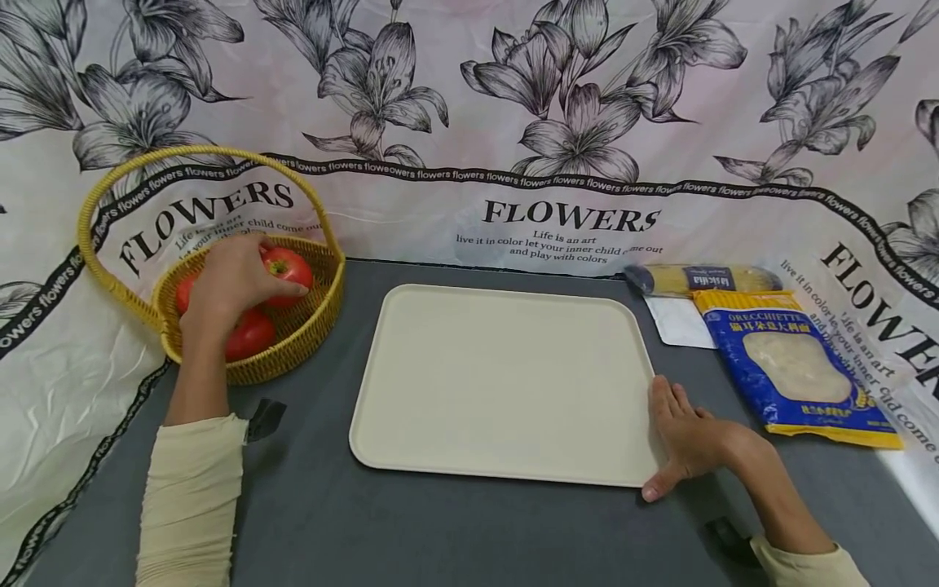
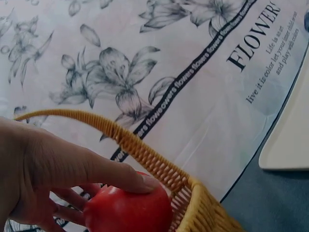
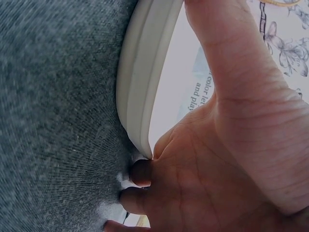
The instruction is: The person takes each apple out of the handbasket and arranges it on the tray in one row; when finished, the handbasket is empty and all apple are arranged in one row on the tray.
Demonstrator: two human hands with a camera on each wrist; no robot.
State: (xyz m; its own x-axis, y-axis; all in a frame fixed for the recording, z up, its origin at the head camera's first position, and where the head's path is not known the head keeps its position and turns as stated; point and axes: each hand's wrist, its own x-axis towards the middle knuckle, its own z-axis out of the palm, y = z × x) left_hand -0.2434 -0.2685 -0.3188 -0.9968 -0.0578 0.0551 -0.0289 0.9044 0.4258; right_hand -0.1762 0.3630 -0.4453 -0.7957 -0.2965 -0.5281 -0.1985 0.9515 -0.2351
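My left hand (image 1: 233, 277) reaches into a yellow wicker basket (image 1: 311, 341) at the left of the head view. It grips a red tomato (image 2: 130, 210), thumb across the near side and fingers round the far side. Another tomato (image 1: 252, 335) lies below it in the basket, and part of a third shows left of the hand. A cream rectangular tray (image 1: 506, 383) lies flat in the middle of the table. My right hand (image 1: 689, 440) rests against the tray's right edge, its fingers extended along that side and the thumb at the near corner.
Right of the tray lies a blue and yellow orecchiette pasta packet (image 1: 800, 367). Behind it is a long clear pack of pasta (image 1: 704, 280). The basket's tall handle (image 1: 88, 216) arches up at the left. A flower-printed sheet (image 1: 411, 212) covers the back and sides of the grey table (image 1: 440, 530).
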